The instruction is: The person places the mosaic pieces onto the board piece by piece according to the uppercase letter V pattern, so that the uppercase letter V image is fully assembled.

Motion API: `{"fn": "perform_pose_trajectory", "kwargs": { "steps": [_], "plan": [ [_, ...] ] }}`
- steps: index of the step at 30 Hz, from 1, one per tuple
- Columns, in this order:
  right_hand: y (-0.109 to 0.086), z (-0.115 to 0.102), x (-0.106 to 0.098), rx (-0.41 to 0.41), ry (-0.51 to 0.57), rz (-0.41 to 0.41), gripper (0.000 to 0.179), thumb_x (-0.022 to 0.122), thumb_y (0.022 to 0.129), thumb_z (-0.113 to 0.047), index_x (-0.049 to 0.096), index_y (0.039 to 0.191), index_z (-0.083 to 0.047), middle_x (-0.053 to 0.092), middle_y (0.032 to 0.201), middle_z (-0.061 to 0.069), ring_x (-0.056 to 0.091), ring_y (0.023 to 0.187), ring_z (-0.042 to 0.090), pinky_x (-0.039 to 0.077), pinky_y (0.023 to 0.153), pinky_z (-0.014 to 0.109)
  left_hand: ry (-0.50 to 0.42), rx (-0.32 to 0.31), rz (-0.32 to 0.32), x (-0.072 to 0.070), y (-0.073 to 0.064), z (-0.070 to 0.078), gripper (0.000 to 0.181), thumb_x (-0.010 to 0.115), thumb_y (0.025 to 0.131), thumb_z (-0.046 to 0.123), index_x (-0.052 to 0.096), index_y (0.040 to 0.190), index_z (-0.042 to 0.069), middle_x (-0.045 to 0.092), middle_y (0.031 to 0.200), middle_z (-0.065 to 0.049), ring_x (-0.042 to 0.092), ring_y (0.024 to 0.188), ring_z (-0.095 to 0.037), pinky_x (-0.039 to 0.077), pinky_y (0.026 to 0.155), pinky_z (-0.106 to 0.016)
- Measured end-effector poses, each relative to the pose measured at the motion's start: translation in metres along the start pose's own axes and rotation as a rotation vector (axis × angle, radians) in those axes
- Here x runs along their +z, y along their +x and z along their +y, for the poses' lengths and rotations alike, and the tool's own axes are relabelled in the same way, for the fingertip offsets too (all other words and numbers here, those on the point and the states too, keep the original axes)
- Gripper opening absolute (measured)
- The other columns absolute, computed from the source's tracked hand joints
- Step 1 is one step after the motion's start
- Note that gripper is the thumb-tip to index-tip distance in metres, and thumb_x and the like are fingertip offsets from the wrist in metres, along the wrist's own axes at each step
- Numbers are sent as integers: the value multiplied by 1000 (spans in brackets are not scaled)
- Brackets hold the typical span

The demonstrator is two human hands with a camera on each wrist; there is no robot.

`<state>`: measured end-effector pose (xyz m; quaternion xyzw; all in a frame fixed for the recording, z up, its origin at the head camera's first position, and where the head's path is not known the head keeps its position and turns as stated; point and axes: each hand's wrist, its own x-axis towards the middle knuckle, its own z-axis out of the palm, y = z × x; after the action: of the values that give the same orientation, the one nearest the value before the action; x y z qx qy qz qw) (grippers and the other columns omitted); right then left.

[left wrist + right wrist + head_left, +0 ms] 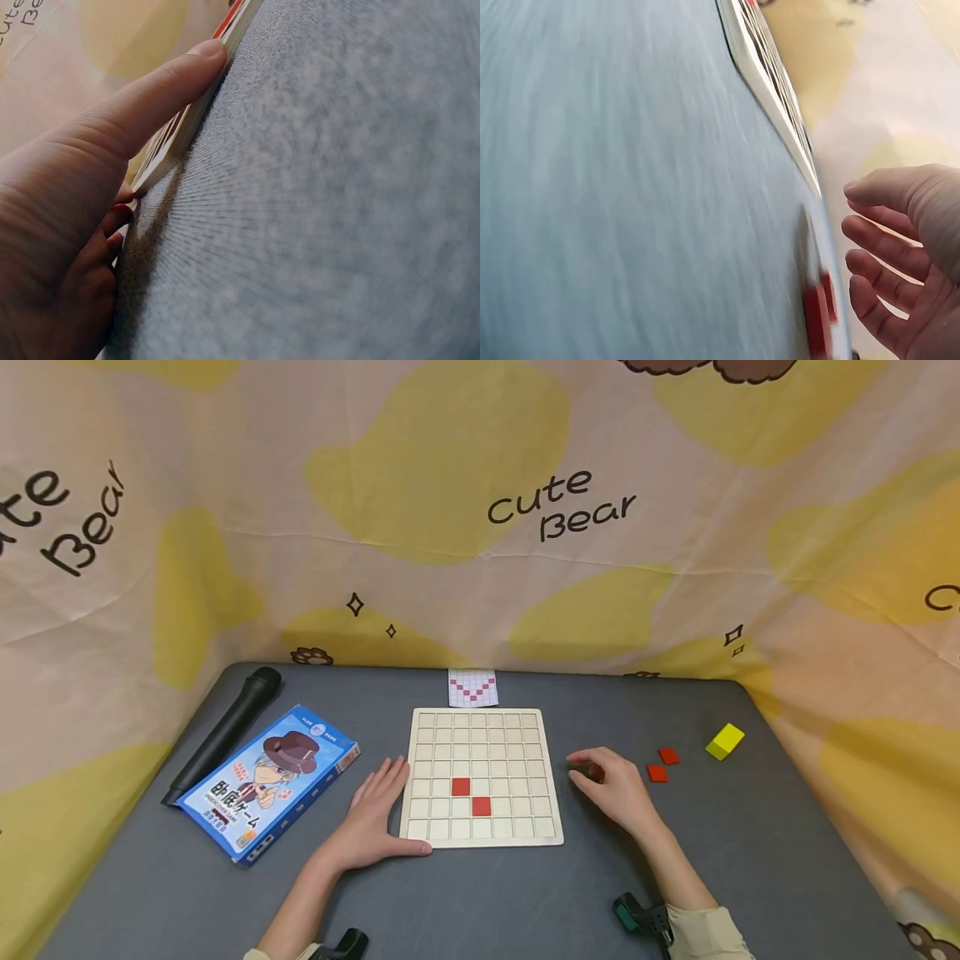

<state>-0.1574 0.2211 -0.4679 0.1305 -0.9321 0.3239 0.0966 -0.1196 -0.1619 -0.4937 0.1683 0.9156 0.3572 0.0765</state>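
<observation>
A cream gridded board (439,735) lies on the table, with two red square tiles set diagonally in its cells, one tile (461,787) up and left of the other tile (481,807). My left hand (371,827) rests at the board's lower left corner, fingers straight along the left side, thumb on the front edge. To the right of the board hovers my right hand (617,789), its fingers loosely bent. Thumb and fingertips stand apart with nothing between them in the right wrist view. A red tile (596,772) shows through the gap below that hand.
Two loose red tiles (657,773) lie right of my right hand, with a yellow block (725,742) beyond. Behind the board is a small card (473,688) with a red V pattern. At left are a blue box (270,785) and a black microphone-shaped object (225,731).
</observation>
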Motion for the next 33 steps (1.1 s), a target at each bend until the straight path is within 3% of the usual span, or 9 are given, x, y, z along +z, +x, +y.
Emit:
{"fn": "perform_pose_trajectory", "kwargs": {
  "steps": [10,18,33],
  "plan": [
    [-11,29,-30,33,-82,1,22,78,83,-11,73,104,-11,68,102,7,61,82,22,50,71,39,5,-8,11,0,-1,0,125,81,66,62,17,155,1,11,161,-17,1,148,-35,3,112,-59],
    [-11,35,-32,67,-110,-50,24,79,82,-12,73,106,-10,67,103,9,55,79,19,47,68,37,7,-7,10,0,0,0,125,81,66,63,17,155,2,11,161,-17,1,148,-35,3,112,-59],
    [-8,34,-31,70,-127,-65,24,79,82,-13,73,104,-10,65,93,5,51,75,17,43,64,33,-9,-13,-5,-1,0,1,125,81,67,62,16,155,2,10,162,-16,1,148,-34,3,113,-60]
  ]
}}
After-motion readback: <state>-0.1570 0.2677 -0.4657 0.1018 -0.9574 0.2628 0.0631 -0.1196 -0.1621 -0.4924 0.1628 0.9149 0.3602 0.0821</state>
